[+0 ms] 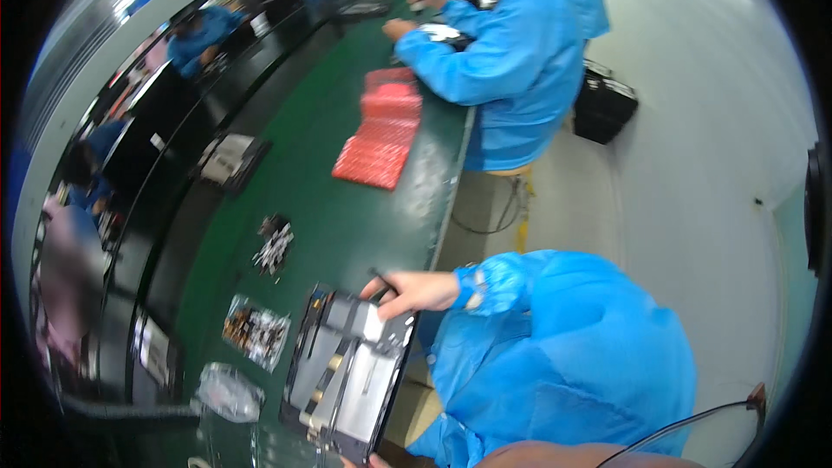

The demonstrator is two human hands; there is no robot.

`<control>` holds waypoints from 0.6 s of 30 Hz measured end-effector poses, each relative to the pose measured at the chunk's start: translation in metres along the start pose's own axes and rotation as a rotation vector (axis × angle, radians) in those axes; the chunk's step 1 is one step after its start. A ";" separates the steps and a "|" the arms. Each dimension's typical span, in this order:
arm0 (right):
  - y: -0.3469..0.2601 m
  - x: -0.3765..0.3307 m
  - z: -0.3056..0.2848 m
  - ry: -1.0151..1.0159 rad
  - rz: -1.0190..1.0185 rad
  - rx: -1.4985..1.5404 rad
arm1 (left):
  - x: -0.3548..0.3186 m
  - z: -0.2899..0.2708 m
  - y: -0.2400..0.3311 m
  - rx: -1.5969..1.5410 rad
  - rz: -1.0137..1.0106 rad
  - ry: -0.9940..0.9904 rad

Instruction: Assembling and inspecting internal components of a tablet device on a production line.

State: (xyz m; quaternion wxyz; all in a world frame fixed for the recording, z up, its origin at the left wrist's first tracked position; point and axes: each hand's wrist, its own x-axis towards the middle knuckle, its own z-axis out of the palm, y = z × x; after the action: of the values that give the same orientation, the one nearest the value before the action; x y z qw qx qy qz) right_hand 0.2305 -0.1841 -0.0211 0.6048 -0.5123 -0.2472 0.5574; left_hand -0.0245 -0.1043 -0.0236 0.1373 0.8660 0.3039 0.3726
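Observation:
An opened tablet (347,373), with a black frame, grey and silver panels and dark ribbon strips inside, lies tilted at the edge of the green bench. My right hand (418,291) comes from a blue sleeve and rests over the tablet's upper end. A thin black pen-like tool (384,282) sticks out of its closed fingers, and the thumb lies by a white patch (373,324) inside the tablet. At the picture's lower edge, only the fingertips of my left hand (374,461) show, gripping the tablet's lower end.
Beside the tablet are a clear bag of small parts (256,332), a crumpled plastic bag (229,392) and a heap of small parts (274,247). Red bubble wrap (381,134) lies farther along the green bench (325,95). A blue-clad person (529,61) sits there; a black box (604,104) stands behind.

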 end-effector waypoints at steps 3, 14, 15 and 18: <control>-0.027 -0.012 -0.002 0.148 -0.132 0.123 | -0.021 -0.053 -0.022 0.283 -0.002 0.094; -0.154 0.141 -0.009 0.128 -0.344 0.020 | 0.100 0.029 -0.015 -0.451 0.247 0.065; -0.158 0.165 -0.004 0.122 -0.313 -0.022 | 0.098 0.041 -0.016 -0.526 0.255 0.026; -0.158 0.231 0.027 0.264 -0.253 -0.090 | 0.094 0.058 -0.027 -0.512 0.376 -0.130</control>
State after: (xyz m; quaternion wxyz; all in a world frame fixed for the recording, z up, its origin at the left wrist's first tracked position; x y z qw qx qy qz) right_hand 0.3333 0.0624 0.0672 0.6737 -0.5723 -0.2531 0.3932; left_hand 0.0569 -0.0245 -0.0233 0.2985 0.8662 0.0256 0.3999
